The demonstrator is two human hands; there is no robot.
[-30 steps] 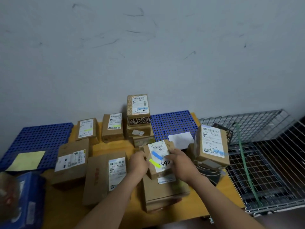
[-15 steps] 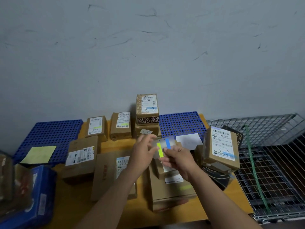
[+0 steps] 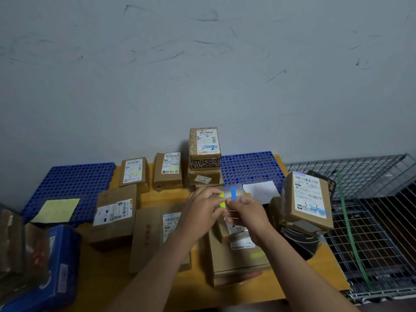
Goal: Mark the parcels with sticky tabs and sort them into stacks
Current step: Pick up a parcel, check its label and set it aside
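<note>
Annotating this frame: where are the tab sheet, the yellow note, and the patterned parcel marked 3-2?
tab sheet (image 3: 233, 193), head view, its blue tab
yellow note (image 3: 56, 210), head view, its middle
patterned parcel (image 3: 206, 144), head view, its white label

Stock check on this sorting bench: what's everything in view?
tab sheet: one, clear with yellow-green and blue tabs, in both hands
parcels: about nine, brown cardboard, spread and stacked across the table
dark packs: several, black, under the right parcel
perforated pads: two, blue, back left and back right
paper note: one, pale yellow, on the left pad
paper slip: one, white, on the right pad
soft package: one, blue, front left
wire cage: one, silver, right of the table
green cord: one, across the cage
table: one, yellow-orange, centre
left hand: pinching the tab sheet
right hand: holding the tab sheet
</note>
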